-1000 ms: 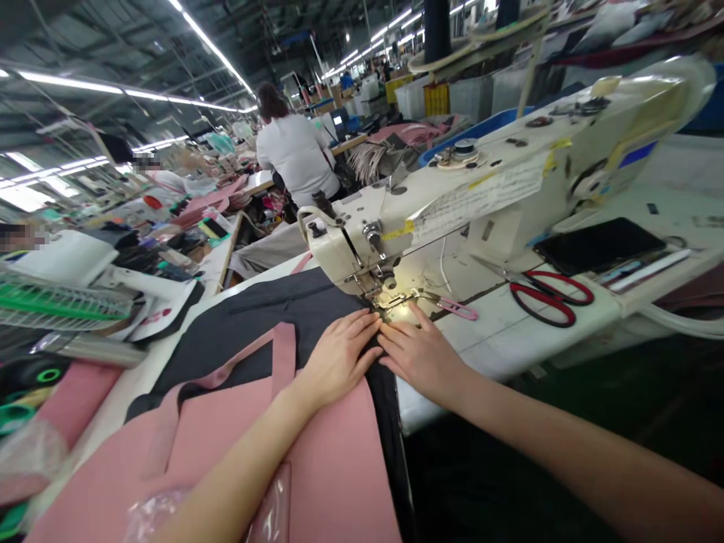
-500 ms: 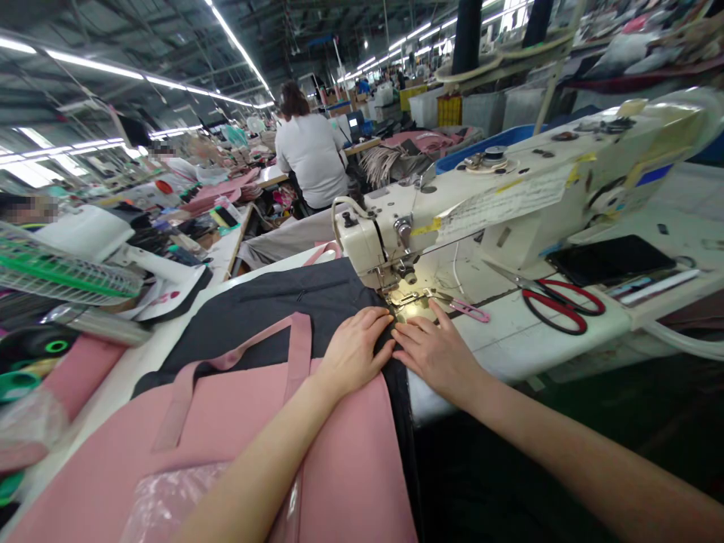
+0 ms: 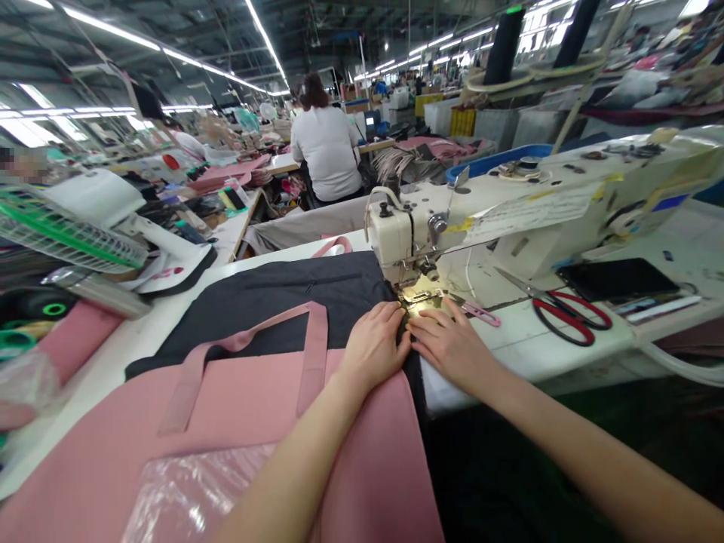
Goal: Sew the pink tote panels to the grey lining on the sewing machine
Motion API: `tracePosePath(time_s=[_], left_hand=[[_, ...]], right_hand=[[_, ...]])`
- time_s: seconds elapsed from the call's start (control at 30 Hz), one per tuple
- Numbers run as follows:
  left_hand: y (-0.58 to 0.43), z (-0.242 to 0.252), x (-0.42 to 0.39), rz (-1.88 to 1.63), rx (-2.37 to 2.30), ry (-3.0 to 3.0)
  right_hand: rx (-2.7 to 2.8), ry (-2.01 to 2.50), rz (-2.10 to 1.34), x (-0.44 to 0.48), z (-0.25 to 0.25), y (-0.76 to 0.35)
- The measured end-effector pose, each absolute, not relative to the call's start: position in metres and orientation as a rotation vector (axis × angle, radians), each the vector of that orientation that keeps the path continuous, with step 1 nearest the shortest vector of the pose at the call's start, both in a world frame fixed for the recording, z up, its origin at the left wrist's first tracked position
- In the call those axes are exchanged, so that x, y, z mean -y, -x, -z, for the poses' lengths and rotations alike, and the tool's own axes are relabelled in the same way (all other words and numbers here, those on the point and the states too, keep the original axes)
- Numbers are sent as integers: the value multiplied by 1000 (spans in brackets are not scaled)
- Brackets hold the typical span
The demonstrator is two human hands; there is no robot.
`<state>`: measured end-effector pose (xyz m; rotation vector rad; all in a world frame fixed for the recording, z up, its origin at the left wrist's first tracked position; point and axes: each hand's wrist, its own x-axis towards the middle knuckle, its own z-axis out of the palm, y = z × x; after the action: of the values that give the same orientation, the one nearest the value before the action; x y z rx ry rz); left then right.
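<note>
- Taking the person's meeting hands as the clock's centre, a broad pink panel (image 3: 243,392) spreads from 6 to 9 o'clock, matte and smooth, with a rounded corner.
- Black cloth (image 3: 271,294), thin and softly wrinkled, lies flat toward 10 o'clock; a strip of dark cloth also shows along the panel's edge at 5 o'clock.
- A flat pink strap (image 3: 314,343) makes an angular loop over the panel and the black cloth, at 9 to 10 o'clock.
- Glossy, crinkled clear plastic (image 3: 192,490) lies on the panel at 8 o'clock.
- The sewing machine (image 3: 540,253), hard and off-white, has its head at 12 o'clock and its long body reaching toward 2; its metal foot (image 3: 415,296) shines under a warm lamp, just beyond the fingertips.
- Red-handled scissors (image 3: 551,294) lie partly spread near 3 o'clock, beside a slab-like black phone (image 3: 619,279).
- The left hand (image 3: 378,339) lies palm down, fingers together and gently bent, touching the work before the foot.
- The right hand (image 3: 452,351) rests close against it, fingers loosely spread, index reaching toward 1 o'clock.
- Neither hand is clenched; the fingertips hide the cloth's edge, so whether they pinch it cannot be told.
</note>
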<state>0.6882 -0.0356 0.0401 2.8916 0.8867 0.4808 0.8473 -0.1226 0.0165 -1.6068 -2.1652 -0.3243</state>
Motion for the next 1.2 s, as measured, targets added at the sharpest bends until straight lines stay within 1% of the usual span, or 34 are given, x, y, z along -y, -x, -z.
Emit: tracePosePath(time_s=[0.37, 0.5, 0.73, 1.03, 1.2], left_hand=[[-699, -35, 56, -575, -1034, -2787], [-695, -40, 53, -551, -984, -2849], [-687, -46, 26, -461, -767, -2951], [-692, -39, 26, -420, -821, -2957], [-692, -43, 21, -396, -833, -2985]], right_hand=[[2275, 1514, 219, 124, -19, -861], [2261, 1519, 255, 127, -18, -857], [2216, 1555, 297, 127, -17, -849], [2198, 1582, 287, 122, -16, -853], [2216, 1589, 288, 119, -17, -854]])
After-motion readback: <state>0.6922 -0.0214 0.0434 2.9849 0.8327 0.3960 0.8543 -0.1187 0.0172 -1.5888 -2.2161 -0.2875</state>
